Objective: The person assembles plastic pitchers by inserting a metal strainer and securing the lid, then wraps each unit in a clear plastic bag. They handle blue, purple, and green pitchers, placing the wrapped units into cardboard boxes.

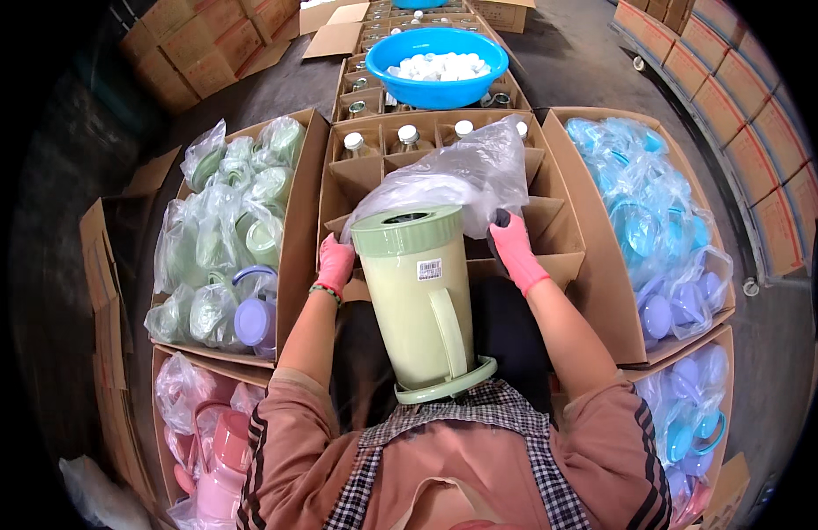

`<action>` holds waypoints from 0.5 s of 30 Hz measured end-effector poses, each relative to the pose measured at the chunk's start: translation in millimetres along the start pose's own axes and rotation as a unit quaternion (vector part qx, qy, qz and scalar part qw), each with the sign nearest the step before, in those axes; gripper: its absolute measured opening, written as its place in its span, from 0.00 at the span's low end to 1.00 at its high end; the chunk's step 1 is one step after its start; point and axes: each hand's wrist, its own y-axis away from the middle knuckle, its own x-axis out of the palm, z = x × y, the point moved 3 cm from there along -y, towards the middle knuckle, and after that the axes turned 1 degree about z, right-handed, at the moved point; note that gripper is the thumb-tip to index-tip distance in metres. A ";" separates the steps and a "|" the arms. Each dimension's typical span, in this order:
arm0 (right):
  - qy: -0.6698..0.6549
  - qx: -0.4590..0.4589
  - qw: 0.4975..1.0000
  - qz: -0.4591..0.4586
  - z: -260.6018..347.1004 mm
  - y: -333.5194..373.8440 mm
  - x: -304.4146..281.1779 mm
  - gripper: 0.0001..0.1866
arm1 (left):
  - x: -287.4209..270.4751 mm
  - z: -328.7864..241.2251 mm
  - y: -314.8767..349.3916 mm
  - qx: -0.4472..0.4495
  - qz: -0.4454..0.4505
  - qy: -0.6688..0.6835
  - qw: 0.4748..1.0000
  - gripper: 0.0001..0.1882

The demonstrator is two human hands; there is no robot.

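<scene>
A pale green flask body (415, 291) with a side handle, a small label and a round hole in its ribbed far end leans on my lap. Just beyond it, a clear plastic bag (466, 172) spreads over a partitioned carton. My left hand (335, 262), in a pink glove, pinches the bag's left edge beside the flask's ribbed end. On the other side my right hand (515, 251), also gloved in pink with dark fingertips, grips the bag's right edge. Neither hand appears to touch the flask.
The carton (563, 212) ahead holds white-capped bottles (409, 137). Behind it, a blue basin (435, 93) is full of white caps. Cartons of bagged green pieces (214, 238) stand left, bagged blue and purple pieces (638, 230) right, pink pieces (219, 477) lower left. Stacked boxes (727, 97) line the right.
</scene>
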 end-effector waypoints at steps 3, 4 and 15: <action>-0.058 -0.086 0.981 -0.165 -12.0 -18.3 -9.7 0.23 | 18.6 -6.4 -21.8 -0.022 0.028 0.301 0.953 0.11; -0.094 -0.133 0.977 -0.140 -1.3 -21.2 -11.7 0.29 | 17.1 -23.5 -21.6 0.002 0.011 0.288 0.958 0.10; 0.271 -0.359 0.831 -0.328 148.6 -11.7 -14.5 0.39 | -0.1 -162.1 -15.0 0.268 0.030 0.037 0.962 0.13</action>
